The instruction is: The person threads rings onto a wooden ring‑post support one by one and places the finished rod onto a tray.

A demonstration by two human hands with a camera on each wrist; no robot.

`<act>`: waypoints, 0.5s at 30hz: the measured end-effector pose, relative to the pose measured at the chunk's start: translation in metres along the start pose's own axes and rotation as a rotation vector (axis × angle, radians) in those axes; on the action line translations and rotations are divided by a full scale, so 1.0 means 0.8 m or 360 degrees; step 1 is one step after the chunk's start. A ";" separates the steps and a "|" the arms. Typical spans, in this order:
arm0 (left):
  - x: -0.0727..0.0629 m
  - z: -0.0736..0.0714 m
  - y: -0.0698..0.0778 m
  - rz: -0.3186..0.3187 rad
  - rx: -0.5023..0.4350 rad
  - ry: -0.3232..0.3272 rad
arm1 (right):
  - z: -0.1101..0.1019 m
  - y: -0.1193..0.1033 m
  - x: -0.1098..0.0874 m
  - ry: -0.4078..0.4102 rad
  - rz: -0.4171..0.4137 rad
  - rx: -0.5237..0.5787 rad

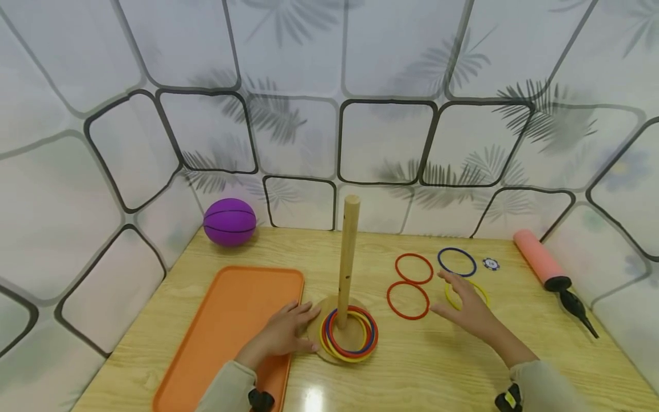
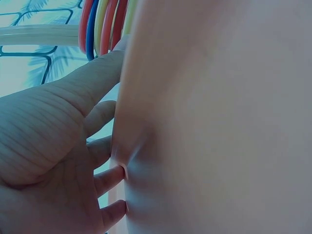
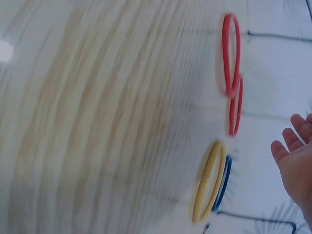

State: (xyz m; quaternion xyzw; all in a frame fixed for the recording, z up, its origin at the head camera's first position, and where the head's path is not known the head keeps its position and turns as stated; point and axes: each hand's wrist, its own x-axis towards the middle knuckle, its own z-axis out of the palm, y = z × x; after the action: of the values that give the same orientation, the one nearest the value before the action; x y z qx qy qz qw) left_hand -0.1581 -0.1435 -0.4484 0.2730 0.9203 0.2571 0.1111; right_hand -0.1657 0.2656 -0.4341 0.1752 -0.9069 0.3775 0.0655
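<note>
A wooden post (image 1: pixel 348 263) rises from a round wooden base (image 1: pixel 315 335). Around its foot lie several stacked red, blue and yellow rings (image 1: pixel 377 335); they also show at the top of the left wrist view. My left hand (image 1: pixel 282 335) is at the left side of the base, fingers spread, by the edge of an orange tray (image 1: pixel 226 320). Held above the table, my right hand (image 1: pixel 471 309) has loose fingers and nothing in it. It partly covers a yellow ring (image 1: pixel 486 294). Two red rings (image 1: pixel 414 254) (image 1: pixel 408 318) and a blue ring (image 1: pixel 457 249) lie nearby.
A purple ball (image 1: pixel 229 222) sits at the back left of the table (image 1: pixel 427 366). Toward the far right are a round chip (image 1: pixel 491 264) and a pink hand pump (image 1: pixel 542 260) with a black nozzle. Patterned walls stand behind and at both sides.
</note>
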 end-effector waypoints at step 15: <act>-0.001 0.000 0.002 0.0012 -0.0008 0.0030 | -0.049 0.068 -0.010 0.0084 0.0257 -0.0240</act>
State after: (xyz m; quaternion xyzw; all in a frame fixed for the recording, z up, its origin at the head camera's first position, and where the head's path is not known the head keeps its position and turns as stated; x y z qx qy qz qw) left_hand -0.1567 -0.1430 -0.4476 0.2738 0.9196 0.2624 0.1020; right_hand -0.1787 0.3309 -0.4444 0.0861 -0.9419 0.3167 0.0716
